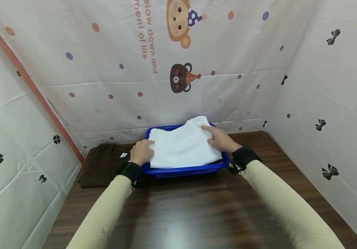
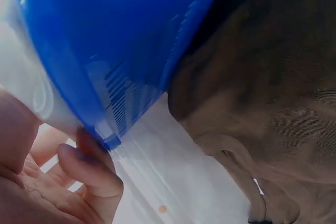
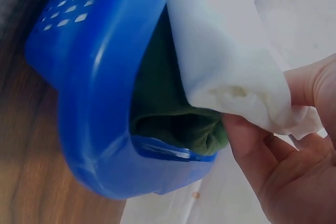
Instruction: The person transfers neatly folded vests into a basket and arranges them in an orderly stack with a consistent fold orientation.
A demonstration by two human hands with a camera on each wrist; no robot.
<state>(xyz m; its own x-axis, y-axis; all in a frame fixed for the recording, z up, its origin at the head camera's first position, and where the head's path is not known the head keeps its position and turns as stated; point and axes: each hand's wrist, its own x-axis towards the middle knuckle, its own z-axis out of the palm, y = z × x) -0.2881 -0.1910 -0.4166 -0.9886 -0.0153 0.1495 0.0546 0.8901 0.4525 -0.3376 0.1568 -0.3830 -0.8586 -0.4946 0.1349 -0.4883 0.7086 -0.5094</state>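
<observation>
A folded white shirt [image 1: 181,148] lies in and over a blue plastic basket [image 1: 184,172] on the table, its upper right corner raised above the back rim. My left hand [image 1: 141,152] grips the shirt's left edge, at the basket's left end. In the left wrist view its curled fingers [image 2: 94,174] are beside the basket's corner. My right hand [image 1: 222,138] holds the shirt's right side; the right wrist view shows the white cloth pinched between thumb and fingers. Under it, a folded dark green cloth [image 3: 163,98] lies inside the basket.
Left of the basket, a folded brown shirt [image 1: 100,166] with a small white label [image 1: 123,155] lies on the dark wooden table [image 1: 178,211]. White printed sheets [image 1: 128,103] hang close behind the basket and along both sides.
</observation>
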